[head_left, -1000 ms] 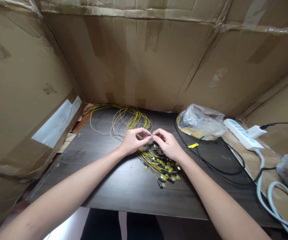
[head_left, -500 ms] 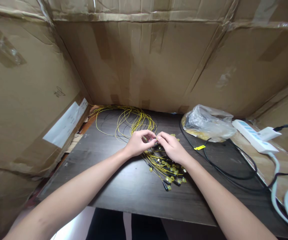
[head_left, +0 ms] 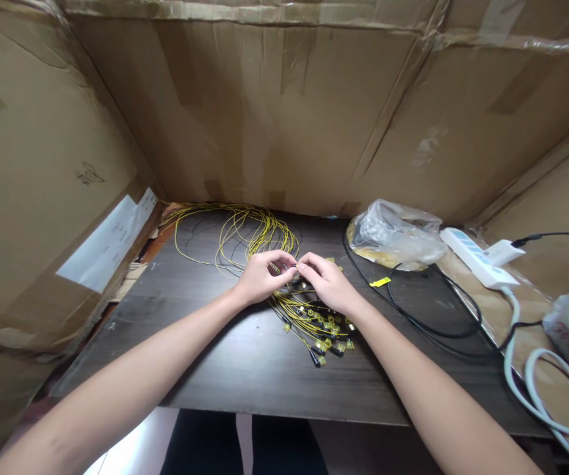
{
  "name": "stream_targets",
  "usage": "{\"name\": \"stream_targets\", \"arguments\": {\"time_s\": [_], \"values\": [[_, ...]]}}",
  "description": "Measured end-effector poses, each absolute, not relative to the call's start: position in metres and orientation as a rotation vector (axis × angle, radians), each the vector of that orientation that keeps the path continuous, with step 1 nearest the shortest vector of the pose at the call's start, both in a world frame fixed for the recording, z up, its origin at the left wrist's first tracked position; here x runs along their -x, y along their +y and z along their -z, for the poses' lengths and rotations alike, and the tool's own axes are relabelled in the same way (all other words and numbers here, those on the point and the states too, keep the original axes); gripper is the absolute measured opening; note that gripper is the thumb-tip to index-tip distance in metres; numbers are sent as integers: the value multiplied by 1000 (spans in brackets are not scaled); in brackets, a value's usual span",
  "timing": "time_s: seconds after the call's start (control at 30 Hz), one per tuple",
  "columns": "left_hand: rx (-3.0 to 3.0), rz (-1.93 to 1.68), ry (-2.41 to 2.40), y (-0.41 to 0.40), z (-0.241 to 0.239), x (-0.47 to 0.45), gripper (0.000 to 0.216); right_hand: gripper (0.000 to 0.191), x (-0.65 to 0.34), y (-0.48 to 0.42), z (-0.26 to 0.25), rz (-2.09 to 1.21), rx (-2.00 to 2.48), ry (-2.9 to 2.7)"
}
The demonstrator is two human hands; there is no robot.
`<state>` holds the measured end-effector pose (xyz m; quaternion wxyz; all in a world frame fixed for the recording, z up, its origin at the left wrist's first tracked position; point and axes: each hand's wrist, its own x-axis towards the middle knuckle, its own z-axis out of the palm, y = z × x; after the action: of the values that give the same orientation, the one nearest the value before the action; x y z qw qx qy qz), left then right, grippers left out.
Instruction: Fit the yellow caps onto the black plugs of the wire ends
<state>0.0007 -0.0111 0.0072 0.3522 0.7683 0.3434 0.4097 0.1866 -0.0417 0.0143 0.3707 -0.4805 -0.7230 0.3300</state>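
Observation:
My left hand [head_left: 263,276] and my right hand [head_left: 326,280] meet over the bundle, fingertips pinched together on a small cable end [head_left: 296,266]. Fingers cover most of that piece, so its shape is unclear. Below and behind my hands, thin yellow cables [head_left: 274,231] loop across the dark table [head_left: 205,382]. Their other ends fan out under my right hand and wrist, tipped with black connectors [head_left: 314,357] and clear yellowish caps [head_left: 321,345].
At the back right lies a clear plastic bag [head_left: 395,237]. A black cable [head_left: 427,330] with a yellow tag [head_left: 380,282] curls beside it. Further right are a white power strip [head_left: 477,258] and its white cord [head_left: 511,356]. Cardboard walls [head_left: 264,119] enclose the table's back and sides.
The view has shifted slightly, so everything sits a little further left and higher. My hands keep the same pinch at the same spot over the bundle.

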Motion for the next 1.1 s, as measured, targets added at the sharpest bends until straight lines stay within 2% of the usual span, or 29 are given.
{"name": "stream_targets", "arguments": {"time_s": [0.13,0.33,0.57,0.8,1.0,1.1], "values": [[-1964,-1069,890,-9,-6,0,17,21,-188,-42,-16,-842,1227,-1851],[-2007,-1075,873,-11,-6,0,14,38,-188,-40,-13,-906,1253,-1871],[-1967,-1051,895,-9,-4,0,16,19,-188,-41,-15,-857,1224,-1839],[-2039,-1042,864,-10,-5,-1,16,39,-188,-38,-10,-916,1248,-1860],[-1990,-1048,882,-9,-4,-1,17,19,-188,-40,-13,-837,1208,-1813],[-1983,-1044,866,-8,-3,0,16,23,-188,-40,-13,-829,1219,-1838]]}}
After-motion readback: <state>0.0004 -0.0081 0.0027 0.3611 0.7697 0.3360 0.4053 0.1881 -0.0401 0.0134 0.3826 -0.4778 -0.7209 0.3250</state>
